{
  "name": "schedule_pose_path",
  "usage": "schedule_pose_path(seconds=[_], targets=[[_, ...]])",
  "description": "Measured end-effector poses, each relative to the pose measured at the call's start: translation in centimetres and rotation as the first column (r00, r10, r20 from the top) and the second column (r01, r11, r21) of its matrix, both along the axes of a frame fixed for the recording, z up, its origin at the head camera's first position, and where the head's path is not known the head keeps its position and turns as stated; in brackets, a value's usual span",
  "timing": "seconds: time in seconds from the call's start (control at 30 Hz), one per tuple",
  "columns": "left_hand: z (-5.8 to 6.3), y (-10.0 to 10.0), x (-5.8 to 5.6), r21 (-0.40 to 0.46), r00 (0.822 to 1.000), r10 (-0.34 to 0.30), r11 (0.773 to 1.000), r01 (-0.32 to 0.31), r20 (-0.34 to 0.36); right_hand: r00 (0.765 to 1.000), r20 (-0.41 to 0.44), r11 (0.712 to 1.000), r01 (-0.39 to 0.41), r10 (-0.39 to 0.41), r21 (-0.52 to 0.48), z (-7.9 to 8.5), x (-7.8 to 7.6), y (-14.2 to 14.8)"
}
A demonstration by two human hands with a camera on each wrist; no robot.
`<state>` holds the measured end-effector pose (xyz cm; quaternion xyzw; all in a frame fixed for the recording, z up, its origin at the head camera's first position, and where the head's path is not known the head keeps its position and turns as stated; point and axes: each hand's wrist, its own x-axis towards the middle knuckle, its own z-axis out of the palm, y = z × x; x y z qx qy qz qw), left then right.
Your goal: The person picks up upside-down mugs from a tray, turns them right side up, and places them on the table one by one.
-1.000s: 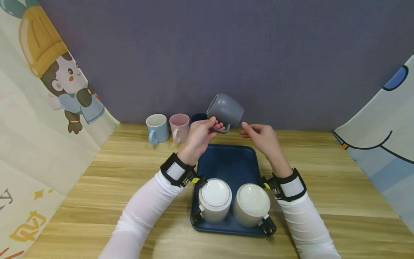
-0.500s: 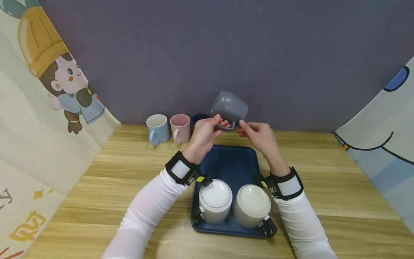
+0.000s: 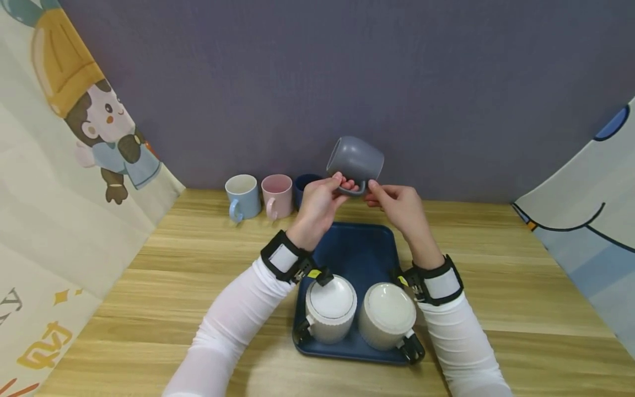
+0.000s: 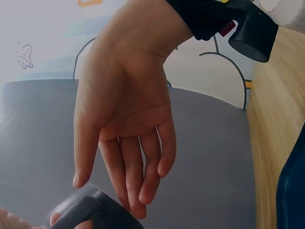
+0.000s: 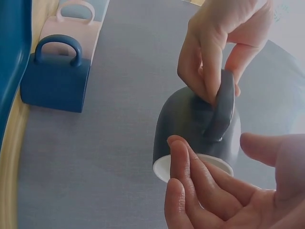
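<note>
The grey mug (image 3: 356,156), held tipped on its side in the air near the far edge of the blue tray (image 3: 354,248), has shifted rightward and slightly up. The left hand (image 3: 317,207) has moved with it, grasping its handle (image 5: 223,107) and uncovering more of the navy mug (image 3: 303,187). The right hand (image 3: 404,212), unclenched and gripping nothing, is now closer, fingers by the rim; contact is unclear.

Stretched both forearms (image 3: 235,309) forward; gripped with left hand (image 3: 317,207), fingers curled; held right hand (image 3: 403,210) near it, fingers loosely extended.
</note>
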<state>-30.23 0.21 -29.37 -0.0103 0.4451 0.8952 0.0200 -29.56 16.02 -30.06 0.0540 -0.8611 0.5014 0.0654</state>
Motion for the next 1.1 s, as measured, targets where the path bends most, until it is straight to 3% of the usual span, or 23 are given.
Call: schedule_pose_path(seconds=[0.2, 0.47, 0.87, 1.1], targets=[[0.2, 0.5, -0.1, 0.042, 1.0, -0.003, 0.999, 0.003, -0.009, 1.0, 0.016, 1.0, 0.015, -0.014, -0.018, 0.2, 0.0, 0.0], [0.3, 1.3, 0.3, 0.099, 1.0, -0.019, 0.995, 0.02, -0.01, 0.998, 0.045, 0.992, -0.04, 0.045, -0.116, 0.1, -0.2, 0.0], [0.2, 2.3, 0.8, 0.12, 0.997, -0.077, 0.99, 0.077, -0.001, 0.993, 0.077, 0.924, -0.049, 0.084, -0.378, 0.2, -0.3, 0.1], [0.2, 1.9, 1.0, 0.053, 0.996, -0.085, 0.995, 0.087, -0.041, 0.991, 0.086, 0.899, -0.052, 0.099, -0.435, 0.2, -0.1, 0.3]])
